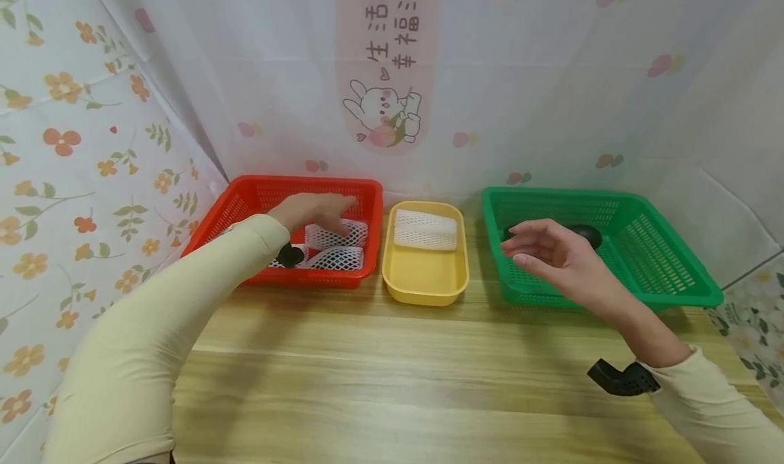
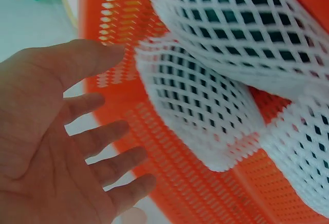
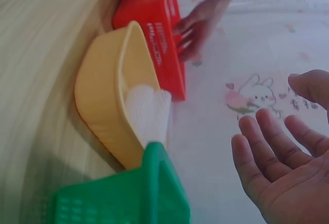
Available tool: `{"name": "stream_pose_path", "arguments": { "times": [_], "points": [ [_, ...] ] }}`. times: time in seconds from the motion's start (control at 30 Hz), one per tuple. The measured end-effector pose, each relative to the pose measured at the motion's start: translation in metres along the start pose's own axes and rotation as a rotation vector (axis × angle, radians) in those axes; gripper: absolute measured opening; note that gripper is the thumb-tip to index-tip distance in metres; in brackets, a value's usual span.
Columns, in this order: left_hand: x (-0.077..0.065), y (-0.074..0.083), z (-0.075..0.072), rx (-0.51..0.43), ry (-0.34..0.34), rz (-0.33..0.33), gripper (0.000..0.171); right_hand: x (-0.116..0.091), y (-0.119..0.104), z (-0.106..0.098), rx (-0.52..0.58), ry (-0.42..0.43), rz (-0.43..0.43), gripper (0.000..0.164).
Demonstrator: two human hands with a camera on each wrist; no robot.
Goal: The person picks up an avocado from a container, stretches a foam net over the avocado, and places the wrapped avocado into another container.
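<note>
My left hand hovers over the red basket, its fingers extended and holding nothing. Below it lie several dark things in white foam netting; the left wrist view shows one netted piece just beyond the fingertips. My right hand is above the near left part of the green basket, empty, with fingers loosely bent. A smooth dark rounded object lies in that basket, partly hidden behind the hand. In the right wrist view the right palm faces the camera with the fingers spread.
Between the two baskets stands a yellow tub with white foam netting at its back end. All three containers rest on a wooden table. A printed white curtain hangs close behind them.
</note>
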State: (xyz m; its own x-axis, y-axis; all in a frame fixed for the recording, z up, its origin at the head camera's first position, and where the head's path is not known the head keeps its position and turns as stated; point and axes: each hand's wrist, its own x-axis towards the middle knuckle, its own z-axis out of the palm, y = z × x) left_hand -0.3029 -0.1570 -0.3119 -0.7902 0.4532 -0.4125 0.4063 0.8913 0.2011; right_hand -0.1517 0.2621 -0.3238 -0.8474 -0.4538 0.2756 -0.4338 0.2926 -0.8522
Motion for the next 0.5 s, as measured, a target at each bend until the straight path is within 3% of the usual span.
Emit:
{"name": "stream_pose_path", "arguments": {
  "times": [0.17, 0.3, 0.4, 0.5],
  "points": [
    [-0.013, 0.01, -0.001, -0.017, 0.066, 0.095, 0.071, -0.002, 0.001, -0.013, -0.034, 0.043, 0.028, 0.035],
    [-0.024, 0.025, 0.003, -0.002, 0.158, 0.144, 0.067, -0.003, 0.003, -0.02, -0.044, 0.062, 0.058, 0.034],
    [-0.032, 0.044, 0.008, 0.019, 0.216, 0.165, 0.065, -0.002, 0.005, -0.024, -0.059, 0.065, 0.078, 0.033],
    [-0.037, 0.067, 0.017, 0.097, 0.22, 0.212, 0.059, -0.002, 0.005, -0.027, -0.093, 0.069, 0.113, 0.033]
  ]
}}
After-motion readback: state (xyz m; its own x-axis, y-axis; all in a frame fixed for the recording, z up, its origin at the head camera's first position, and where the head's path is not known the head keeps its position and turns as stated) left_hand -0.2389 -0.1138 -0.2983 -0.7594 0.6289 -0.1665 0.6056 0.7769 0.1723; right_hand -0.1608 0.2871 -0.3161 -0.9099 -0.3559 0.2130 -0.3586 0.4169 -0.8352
